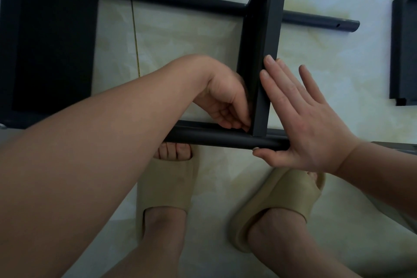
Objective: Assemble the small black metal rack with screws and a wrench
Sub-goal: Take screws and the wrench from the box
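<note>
Left hand (pixel 223 102) curls into rack (pixel 259 47) corner, its grip hidden; right hand (pixel 300 119) presses flat, fingers straight.

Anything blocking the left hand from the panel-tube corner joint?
Nothing visible. The left hand has its fingertips in the inner corner where the upright panel meets the tube; the right hand lies flat on the panel's far side.

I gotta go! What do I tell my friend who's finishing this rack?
Left hand: fingers curled inside the corner where the upright panel meets the near tube; what they pinch is hidden.
Right hand: flat against the panel's outer side, thumb along the tube.
Done: frame partly joined.
Left: secure this corner, add the loose tube and loose panel lying on the floor. No wrench visible.
</note>
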Motion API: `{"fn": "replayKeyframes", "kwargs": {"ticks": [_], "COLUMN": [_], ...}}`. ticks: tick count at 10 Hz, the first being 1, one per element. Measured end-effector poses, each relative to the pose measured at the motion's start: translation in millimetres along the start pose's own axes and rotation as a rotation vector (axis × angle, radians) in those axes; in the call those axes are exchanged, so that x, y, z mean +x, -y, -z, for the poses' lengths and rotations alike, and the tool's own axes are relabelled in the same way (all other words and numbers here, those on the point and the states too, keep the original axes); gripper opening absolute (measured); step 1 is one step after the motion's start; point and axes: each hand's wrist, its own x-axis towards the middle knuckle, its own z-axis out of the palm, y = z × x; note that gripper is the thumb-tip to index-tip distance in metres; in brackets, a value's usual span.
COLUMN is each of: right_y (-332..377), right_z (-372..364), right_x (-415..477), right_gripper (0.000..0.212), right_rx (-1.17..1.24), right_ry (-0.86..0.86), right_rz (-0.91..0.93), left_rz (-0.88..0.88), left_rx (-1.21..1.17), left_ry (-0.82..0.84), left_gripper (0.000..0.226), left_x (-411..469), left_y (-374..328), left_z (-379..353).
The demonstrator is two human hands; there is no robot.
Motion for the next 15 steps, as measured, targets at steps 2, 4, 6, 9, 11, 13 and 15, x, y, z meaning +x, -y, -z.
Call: {"fn": "replayKeyframes", "kwargs": {"ticks": [2, 4, 6, 9, 11, 13, 15], "right_y": [0.2, -0.8, 0.0, 0.1, 0.1, 0.0, 0.0], "right_z": [-0.5, -0.1, -1.2, -0.9, -0.8, -0.8, -0.5], "right_x": [-0.4, 0.1, 0.3, 0.5, 0.1, 0.5, 0.2], "right_gripper": [0.111, 0.11, 0.11, 0.112, 0.11, 0.111, 0.111], "right_rx": [0.005, 0.0, 0.0, -0.007, 0.004, 0.006, 0.013], "right_ry": [0.007, 0.017, 0.01, 0.013, 0.012, 0.012, 0.016], "right_rz": [-0.007, -0.007, -0.009, -0.011, -0.011, -0.009, -0.013], "left_rz": [0.035, 0.015, 0.006, 0.027, 0.068, 0.062, 0.071], "left_rx": [-0.025, -0.012, -0.084, 0.051, 0.125, 0.15, 0.121], "left_ry": [0.033, 0.017, 0.025, 0.003, -0.002, -0.018, 0.011], "left_gripper": [0.01, 0.011, 0.013, 0.012, 0.013, 0.011, 0.012], "left_x": [0.3, 0.8, -0.3, -4.4, -5.7, -3.3, -6.5], "left_y": [1.4, -0.5, 3.5, -3.7, -6.7, -6.8, -6.1], "left_z": [-3.6, -2.5, -3.5, -3.3, -2.3, -2.5, -2.2]}}
